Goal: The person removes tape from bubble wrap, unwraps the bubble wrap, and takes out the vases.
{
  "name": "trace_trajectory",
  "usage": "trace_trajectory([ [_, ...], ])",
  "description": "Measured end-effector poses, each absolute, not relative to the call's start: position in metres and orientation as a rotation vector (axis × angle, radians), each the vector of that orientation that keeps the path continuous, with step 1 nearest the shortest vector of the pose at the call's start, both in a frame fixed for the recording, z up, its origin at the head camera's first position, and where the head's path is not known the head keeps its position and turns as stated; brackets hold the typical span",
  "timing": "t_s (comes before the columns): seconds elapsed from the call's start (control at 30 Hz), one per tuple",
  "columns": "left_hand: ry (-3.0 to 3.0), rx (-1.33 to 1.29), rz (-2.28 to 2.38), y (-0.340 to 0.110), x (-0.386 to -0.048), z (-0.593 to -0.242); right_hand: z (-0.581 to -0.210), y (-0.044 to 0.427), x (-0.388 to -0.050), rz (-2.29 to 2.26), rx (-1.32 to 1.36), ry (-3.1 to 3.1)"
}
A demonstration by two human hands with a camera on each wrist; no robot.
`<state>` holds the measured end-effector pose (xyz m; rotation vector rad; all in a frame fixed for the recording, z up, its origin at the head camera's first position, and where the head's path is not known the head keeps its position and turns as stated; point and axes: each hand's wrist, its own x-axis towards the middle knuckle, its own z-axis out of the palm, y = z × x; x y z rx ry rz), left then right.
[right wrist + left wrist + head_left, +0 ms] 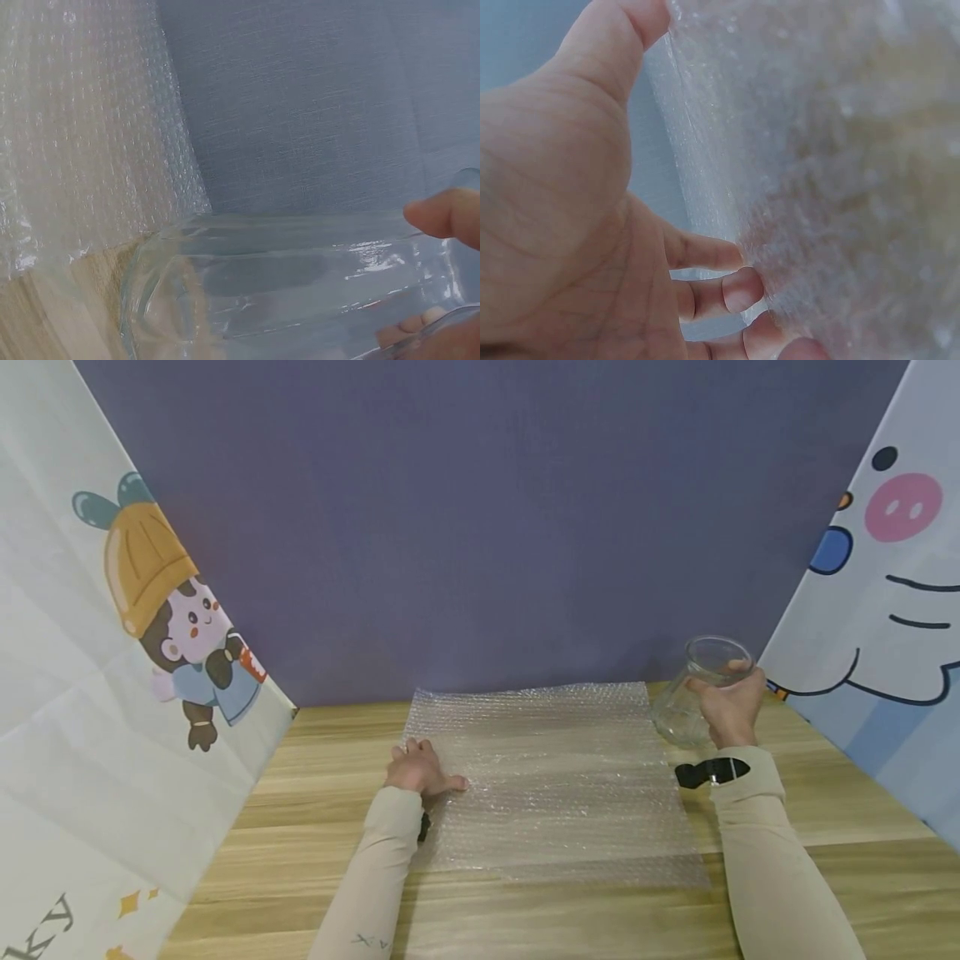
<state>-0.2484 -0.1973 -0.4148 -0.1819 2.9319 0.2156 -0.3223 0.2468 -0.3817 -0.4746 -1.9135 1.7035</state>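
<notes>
A sheet of clear bubble wrap [551,777] lies flat on the wooden table. My left hand [422,768] rests on its left edge, thumb stretched out over the sheet. In the left wrist view the fingertips [742,289] touch the edge of the bubble wrap [840,165], well apart from the thumb. At the right, my right hand [731,702] grips a clear glass vase [678,714] near its neck, and the vase leans with its mouth to the upper right. The right wrist view has the vase [300,277] beside the bubble wrap's corner, thumb on the glass.
The wooden table [322,827] ends at a blue-grey panel [487,527] behind the bubble wrap. Cartoon-printed white sheets stand at the left [67,710] and right [900,635]. A black strap buckle [712,772] sits at my right wrist.
</notes>
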Motion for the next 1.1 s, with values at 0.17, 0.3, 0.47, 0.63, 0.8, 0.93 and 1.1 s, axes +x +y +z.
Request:
trace_trajectory([
  [0.17,2.933,-0.185,0.214,-0.197,-0.248,-0.414,-0.383,0.247,-0.324,1.690,-0.471,-1.929],
  [0.3,2.932,-0.187,0.212,-0.197,-0.249,-0.415,-0.385,0.248,-0.326,1.660,-0.464,-1.944],
  [0.47,2.931,-0.187,0.211,-0.197,-0.250,-0.415,-0.387,0.248,-0.327,1.622,-0.459,-1.965],
  [0.63,2.930,-0.188,0.213,-0.197,-0.249,-0.415,-0.388,0.247,-0.327,1.595,-0.489,-1.994],
  [0.8,2.923,-0.191,0.214,-0.196,-0.249,-0.414,-0.390,0.248,-0.328,1.577,-0.492,-2.018],
  [0.93,2.926,-0.183,0.220,-0.197,-0.250,-0.415,-0.391,0.249,-0.329,1.562,-0.486,-2.020],
  [1.1,2.935,-0.173,0.215,-0.198,-0.250,-0.415,-0.392,0.249,-0.331,1.551,-0.486,-2.043],
])
